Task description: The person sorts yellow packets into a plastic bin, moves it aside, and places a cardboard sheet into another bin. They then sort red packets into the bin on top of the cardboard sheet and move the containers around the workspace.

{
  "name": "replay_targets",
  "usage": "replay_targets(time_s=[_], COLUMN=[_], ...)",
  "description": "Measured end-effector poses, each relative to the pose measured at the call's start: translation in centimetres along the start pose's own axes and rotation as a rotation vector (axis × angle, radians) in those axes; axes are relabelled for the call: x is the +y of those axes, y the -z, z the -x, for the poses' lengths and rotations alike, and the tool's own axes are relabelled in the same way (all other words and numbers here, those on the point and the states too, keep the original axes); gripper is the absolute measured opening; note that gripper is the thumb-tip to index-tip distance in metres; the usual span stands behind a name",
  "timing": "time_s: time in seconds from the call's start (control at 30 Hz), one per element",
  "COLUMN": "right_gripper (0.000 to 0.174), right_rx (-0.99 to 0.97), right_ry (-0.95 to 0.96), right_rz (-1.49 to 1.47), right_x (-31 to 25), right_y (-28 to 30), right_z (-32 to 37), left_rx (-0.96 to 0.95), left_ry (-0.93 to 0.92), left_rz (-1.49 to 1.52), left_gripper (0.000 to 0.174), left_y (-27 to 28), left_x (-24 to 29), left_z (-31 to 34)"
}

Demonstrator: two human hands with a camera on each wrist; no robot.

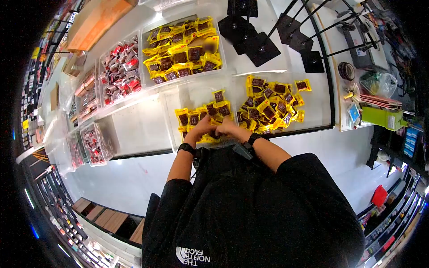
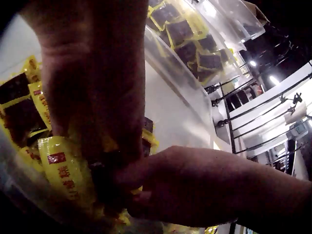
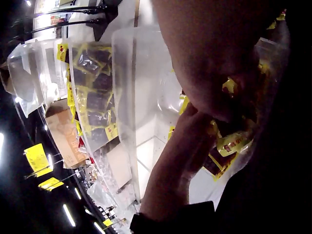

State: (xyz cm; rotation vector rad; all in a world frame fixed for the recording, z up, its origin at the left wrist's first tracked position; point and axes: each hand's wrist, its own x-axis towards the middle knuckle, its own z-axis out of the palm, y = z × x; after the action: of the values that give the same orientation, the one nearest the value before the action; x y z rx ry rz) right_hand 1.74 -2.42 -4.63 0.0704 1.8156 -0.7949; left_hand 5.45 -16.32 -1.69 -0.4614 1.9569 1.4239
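Observation:
Both bare hands meet low inside a clear bin (image 1: 169,117) holding yellow-edged packets with dark contents (image 1: 182,118). My left hand (image 1: 203,127) reaches down among them; its fingertips are hidden in shadow in the left wrist view. Against it, my right hand (image 1: 229,128) has thumb and finger pinched on a yellow-edged packet, mostly covered. In the left wrist view a yellow packet (image 2: 66,168) lies beside the left fingers. The right wrist view shows a shiny yellow packet (image 3: 235,143) just below the hands. A loose packet (image 1: 219,96) lies beyond them.
Right of the bin is a heap of similar packets (image 1: 269,108). Farther back stands a full bin of them (image 1: 180,57), beside a bin of red packets (image 1: 119,67). Black stand bases (image 1: 262,49) and a cardboard box (image 1: 96,22) are at the back. A black edge borders the table front.

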Motion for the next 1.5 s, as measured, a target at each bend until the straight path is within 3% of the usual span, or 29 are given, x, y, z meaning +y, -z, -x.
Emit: replay_targets(time_s=[0.07,0.13,0.17,0.2,0.23,0.27,0.33,0.37,0.43,0.47,0.53,0.6,0.67,0.8,0.87,0.9,0.93,0.97,1.03,1.1,1.13,1.2,1.23,1.27,1.33,1.37,1.43,1.47,1.5], right_gripper=[0.060,0.054,0.054,0.054,0.054,0.054,0.058,0.058,0.076,0.076,0.070,0.065,0.053,0.043,0.038,0.031,0.023,0.024,0.026,0.029,0.033,0.032,0.033,0.035,0.038,0.038,0.041,0.041,0.044], right_rx=[-0.059,-0.140,-0.132,-0.100,-0.066,-0.053,0.302,0.315,0.627,0.639,0.587,0.261,0.297,0.218,0.345,0.456,0.661,0.605,0.541,0.710,0.772,0.883,0.828,0.772,0.445,0.445,0.264,0.269,0.207], right_ry=[0.043,0.252,0.256,0.397,0.535,0.537,0.492,0.491,0.586,0.584,0.582,0.612,0.408,0.452,0.573,0.564,0.510,0.468,0.421,0.268,0.336,0.464,0.611,0.759,0.809,0.809,0.884,0.882,0.799], right_rz=[-0.014,-0.147,-0.155,-0.205,-0.254,-0.263,-0.124,-0.131,-0.131,-0.134,-0.705,-1.268,-1.349,-1.462,-1.529,-1.479,-1.214,-1.330,-1.442,-1.083,-0.933,-0.462,-0.393,-0.326,-0.158,-0.161,0.512,0.508,0.719], right_x=[-1.3,-1.9,-1.2,-0.2,-0.5,-0.6,-3.5,-3.6,-3.6,-3.2,-1.1,0.7,2.5,9.4,10.7,10.2,10.9,11.7,11.1,9.3,8.4,5.3,3.8,2.4,-0.4,-0.9,-1.5,-1.6,-1.9], right_y=[1.6,2.4,1.8,0.7,0.6,0.9,3.6,4.2,5.4,6.1,7.6,9.9,11.8,13.4,13.5,13.3,12.6,12.4,12.0,10.8,10.0,8.8,8.0,7.3,6.3,5.5,4.2,3.9,3.7], right_z=[2.3,4.2,3.1,0.9,1.0,1.2,6.1,6.5,6.5,6.3,5.6,8.5,10.7,7.6,7.1,8.2,7.3,6.4,6.1,5.2,4.8,5.8,6.2,6.6,7.8,7.0,5.2,4.9,5.1], left_rx=[-0.047,0.017,0.004,-0.010,-0.027,-0.057,0.003,0.021,0.033,0.043,0.114,0.107,-0.227,-0.260,-0.142,-0.137,-0.185,-0.232,0.013,0.223,0.229,0.332,0.394,0.402,0.485,0.431,0.409,0.389,0.320], left_ry=[0.018,0.063,0.117,0.169,0.121,0.095,0.095,0.028,-0.063,-0.109,-0.177,-0.276,-0.162,-0.103,-0.223,-0.217,-0.236,-0.255,-0.158,-0.107,-0.099,-0.077,-0.118,-0.112,-0.187,-0.290,-0.283,-0.275,-0.168], left_rz=[-0.026,-0.065,0.014,0.091,0.315,0.418,0.566,0.673,0.738,0.715,0.637,0.486,0.719,0.417,0.148,0.147,0.274,0.403,0.441,0.477,0.480,-0.110,-0.301,-0.297,-0.640,-0.576,-0.702,-0.827,-0.863], left_gripper=[0.056,0.054,0.052,0.049,0.043,0.036,0.033,0.031,0.031,0.031,0.032,0.033,0.037,0.041,0.037,0.037,0.037,0.036,0.034,0.032,0.032,0.041,0.054,0.054,0.060,0.066,0.069,0.071,0.074], left_y=[0.7,1.2,1.8,2.3,2.4,3.1,3.1,2.7,1.4,0.6,-2.3,-4.8,-6.8,-8.3,-7.0,-5.8,-4.3,-2.8,-0.2,2.2,3.0,4.0,3.6,3.5,2.4,2.5,2.6,2.6,2.7], left_x=[-0.2,1.4,3.0,4.4,3.6,3.0,6.0,6.8,9.0,9.8,12.3,12.2,12.9,14.7,14.3,13.3,11.7,10.2,9.0,3.5,1.0,-3.4,-4.6,-5.6,-4.5,-4.0,-3.6,-3.3,-3.3], left_z=[-0.1,1.3,2.7,3.6,3.5,3.2,3.9,3.5,1.8,0.4,-1.5,-4.3,-5.5,-4.8,-3.5,-3.6,-3.8,-4.0,-1.6,-3.5,-4.2,-5.1,-5.1,-5.2,-3.9,-3.6,-4.0,-4.3,-4.9])
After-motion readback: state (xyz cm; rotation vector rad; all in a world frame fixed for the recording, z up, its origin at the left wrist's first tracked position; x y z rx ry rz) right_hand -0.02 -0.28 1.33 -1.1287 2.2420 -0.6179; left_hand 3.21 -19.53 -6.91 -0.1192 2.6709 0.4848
